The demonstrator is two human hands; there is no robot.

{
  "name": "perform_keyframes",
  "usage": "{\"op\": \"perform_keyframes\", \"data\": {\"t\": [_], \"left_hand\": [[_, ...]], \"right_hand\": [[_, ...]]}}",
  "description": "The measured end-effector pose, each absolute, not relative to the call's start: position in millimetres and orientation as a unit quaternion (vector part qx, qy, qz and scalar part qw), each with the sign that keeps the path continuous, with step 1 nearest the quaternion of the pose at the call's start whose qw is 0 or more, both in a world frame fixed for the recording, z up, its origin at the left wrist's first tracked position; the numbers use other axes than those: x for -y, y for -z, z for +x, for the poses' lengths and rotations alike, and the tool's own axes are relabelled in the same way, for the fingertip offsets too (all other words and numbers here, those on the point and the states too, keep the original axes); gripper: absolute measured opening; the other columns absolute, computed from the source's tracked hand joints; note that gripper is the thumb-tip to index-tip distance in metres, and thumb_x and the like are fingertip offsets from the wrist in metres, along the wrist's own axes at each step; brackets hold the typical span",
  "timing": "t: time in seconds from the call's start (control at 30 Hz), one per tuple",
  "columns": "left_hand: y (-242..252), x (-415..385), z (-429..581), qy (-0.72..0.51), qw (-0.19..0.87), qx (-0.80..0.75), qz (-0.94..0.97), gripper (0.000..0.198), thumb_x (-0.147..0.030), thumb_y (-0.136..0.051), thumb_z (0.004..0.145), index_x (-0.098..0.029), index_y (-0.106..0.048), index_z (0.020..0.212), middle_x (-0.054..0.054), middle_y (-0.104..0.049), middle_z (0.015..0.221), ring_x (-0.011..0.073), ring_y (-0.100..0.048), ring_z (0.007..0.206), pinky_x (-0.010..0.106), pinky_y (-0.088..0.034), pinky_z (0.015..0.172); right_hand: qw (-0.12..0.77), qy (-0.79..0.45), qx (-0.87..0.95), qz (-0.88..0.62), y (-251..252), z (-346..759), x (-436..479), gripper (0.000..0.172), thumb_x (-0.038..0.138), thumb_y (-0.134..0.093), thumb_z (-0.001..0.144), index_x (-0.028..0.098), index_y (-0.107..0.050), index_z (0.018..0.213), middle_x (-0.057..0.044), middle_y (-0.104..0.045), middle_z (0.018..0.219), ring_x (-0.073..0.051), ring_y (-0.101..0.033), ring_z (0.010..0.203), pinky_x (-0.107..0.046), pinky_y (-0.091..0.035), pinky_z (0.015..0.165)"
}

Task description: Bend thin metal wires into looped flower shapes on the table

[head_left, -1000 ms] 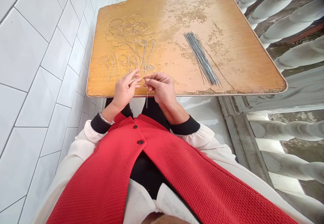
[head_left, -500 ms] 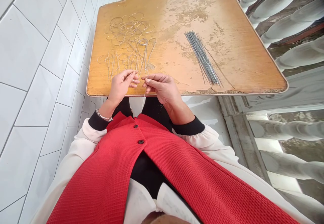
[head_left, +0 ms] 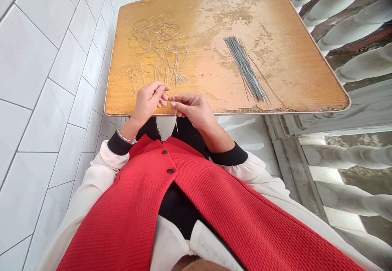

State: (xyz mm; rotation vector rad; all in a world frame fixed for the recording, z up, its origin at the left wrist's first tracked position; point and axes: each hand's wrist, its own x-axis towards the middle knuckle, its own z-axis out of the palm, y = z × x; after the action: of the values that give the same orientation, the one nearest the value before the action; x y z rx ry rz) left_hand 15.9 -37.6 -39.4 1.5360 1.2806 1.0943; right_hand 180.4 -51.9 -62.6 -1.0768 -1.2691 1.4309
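Observation:
Over the table's near edge, both my hands hold one thin piece of wire [head_left: 176, 123]. My left hand [head_left: 150, 100] pinches its upper end, where the wire curves over between the hands. Thumb and forefinger of my right hand [head_left: 193, 106] are closed on it lower down, and a straight tail hangs below them. Just beyond my left hand lie several bent wires with looped ends [head_left: 176, 60], their straight legs pointing toward me. Farther back is a loose tangle of curled wire [head_left: 157, 32].
A bundle of straight grey wires [head_left: 246, 70] lies on the right half of the worn wooden table [head_left: 205, 75], one strand apart beside it. A white tiled wall [head_left: 61, 79] runs along the left. Stone balusters [head_left: 352, 70] stand on the right.
The wire between my hands has shifted, its tail now tilting down to the right instead of the left. My hands have drawn slightly closer together.

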Motion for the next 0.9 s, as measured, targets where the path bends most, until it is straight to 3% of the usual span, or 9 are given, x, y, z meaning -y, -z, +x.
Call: {"op": "perform_keyframes", "data": {"t": [0.17,0.33,0.63,0.9], "left_hand": [[39,38,16,-0.448,0.438,-0.517,0.584,0.034,-0.045,-0.054,0.1,-0.016,-0.065,0.087,-0.003,-0.066,0.064,0.0038,-0.064,0.052,0.013,-0.045,0.047],[42,37,17,-0.458,0.442,-0.517,0.573,0.037,-0.048,-0.053,0.1,-0.016,-0.064,0.086,-0.004,-0.065,0.063,0.004,-0.063,0.049,0.013,-0.044,0.045],[49,39,20,-0.494,0.328,-0.498,0.632,0.031,-0.044,-0.053,0.1,-0.02,-0.066,0.086,-0.005,-0.063,0.063,0.004,-0.06,0.05,0.017,-0.048,0.056],[52,40,20,-0.49,0.458,-0.496,0.551,0.047,-0.061,-0.048,0.097,-0.021,-0.07,0.101,0.001,-0.068,0.075,0.0097,-0.068,0.063,0.019,-0.048,0.056]], "right_hand": [[0.476,-0.573,0.51,-0.431,69,179,51,0.031,0.041,-0.088,0.062,0.018,-0.078,0.08,-0.001,-0.071,0.071,-0.007,-0.05,0.052,-0.022,-0.044,0.048],[0.485,-0.565,0.516,-0.422,73,180,48,0.023,0.036,-0.085,0.064,0.017,-0.078,0.076,0.0,-0.069,0.07,-0.006,-0.049,0.05,-0.023,-0.044,0.048],[0.485,-0.603,0.489,-0.401,64,177,52,0.035,0.043,-0.089,0.064,0.017,-0.078,0.085,0.001,-0.068,0.068,-0.005,-0.049,0.047,-0.02,-0.043,0.046],[0.516,-0.58,0.482,-0.407,61,175,49,0.032,0.044,-0.088,0.068,0.016,-0.073,0.072,0.002,-0.062,0.059,-0.004,-0.044,0.044,-0.02,-0.038,0.042]]}}
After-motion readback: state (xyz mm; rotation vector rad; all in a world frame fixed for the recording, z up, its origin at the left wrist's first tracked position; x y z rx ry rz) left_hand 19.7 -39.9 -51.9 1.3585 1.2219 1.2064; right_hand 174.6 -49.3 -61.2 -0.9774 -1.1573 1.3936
